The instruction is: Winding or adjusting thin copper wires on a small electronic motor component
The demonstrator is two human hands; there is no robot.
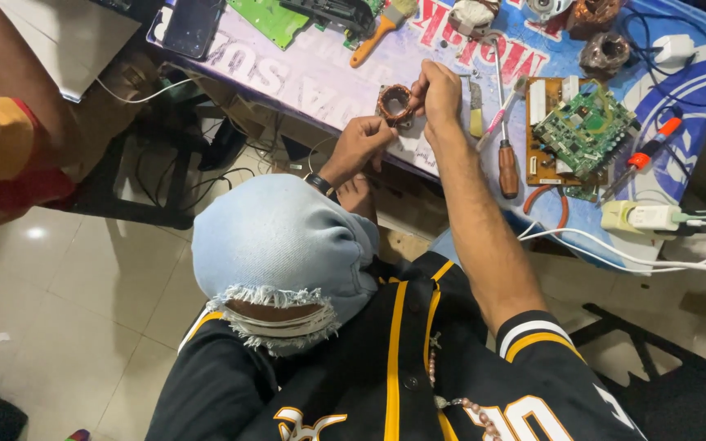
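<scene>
Held thing: a round copper-wound motor coil with a dark metal core (pixel 395 104), at the near edge of the worktable covered with a printed blue, white and red banner (pixel 320 77), between both hands.
Left hand (pixel 359 145): below and just left of the coil, fingers curled, fingertips touching the coil's lower rim; a dark wristband sits on the wrist.
Right hand (pixel 437 94): just right of the coil, thumb and forefinger pinched together at the coil's upper right edge; whether they nip a wire there is too small to tell.
Beside the right hand: a screwdriver with a brown wooden handle (pixel 506 159) lies upright along the banner, with a slim pink-and-white pen-shaped tool (pixel 500 117) slanting next to it.
Further right: a green circuit board on a tan backing board (pixel 578 131), then a small red-handled screwdriver (pixel 651 149).
Right edge: a pale power strip with white plugs and white cables (pixel 643 217).
Far side: an orange-handled paintbrush (pixel 379 33), a dark phone (pixel 193 24), two more copper-wound coils (pixel 604 53).
Foreground: a knee in torn light-blue denim (pixel 279 253).
</scene>
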